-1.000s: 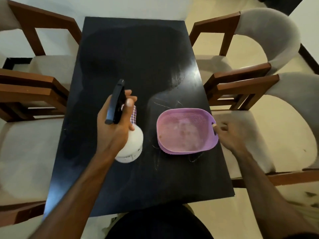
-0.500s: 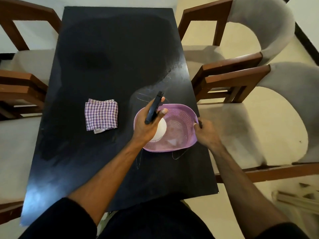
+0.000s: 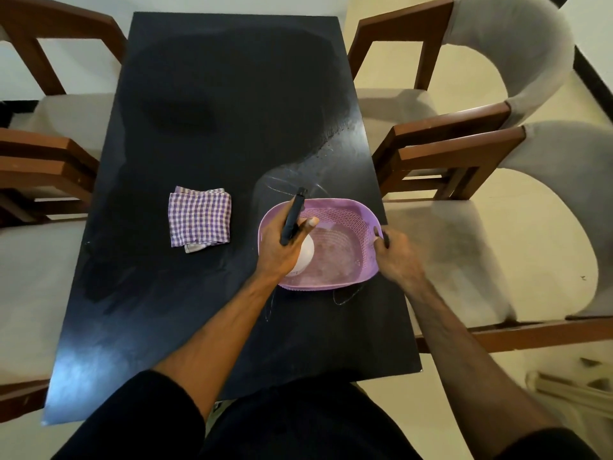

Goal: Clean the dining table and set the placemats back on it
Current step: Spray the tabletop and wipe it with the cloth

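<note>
A black dining table (image 3: 215, 111) fills the middle of the head view. My left hand (image 3: 282, 250) grips a white spray bottle (image 3: 305, 257) by its black trigger head, holding it inside a purple plastic basket (image 3: 345, 217) near the table's right edge. My right hand (image 3: 394, 257) grips the basket's right rim. A folded purple checked cloth (image 3: 199, 217) lies on the table left of the basket. No placemats are in sight.
Wooden chairs with grey cushions stand on both sides: two at the right (image 3: 464, 154) and two at the left (image 3: 49, 167). Faint wet streaks (image 3: 331, 144) mark the tabletop beyond the basket. The cream floor (image 3: 547, 343) shows at the lower right.
My left hand carried the spray bottle from beside the cloth rightward into the basket. The cloth, hidden behind the bottle before, now lies uncovered. My right hand closed on the basket's rim.
</note>
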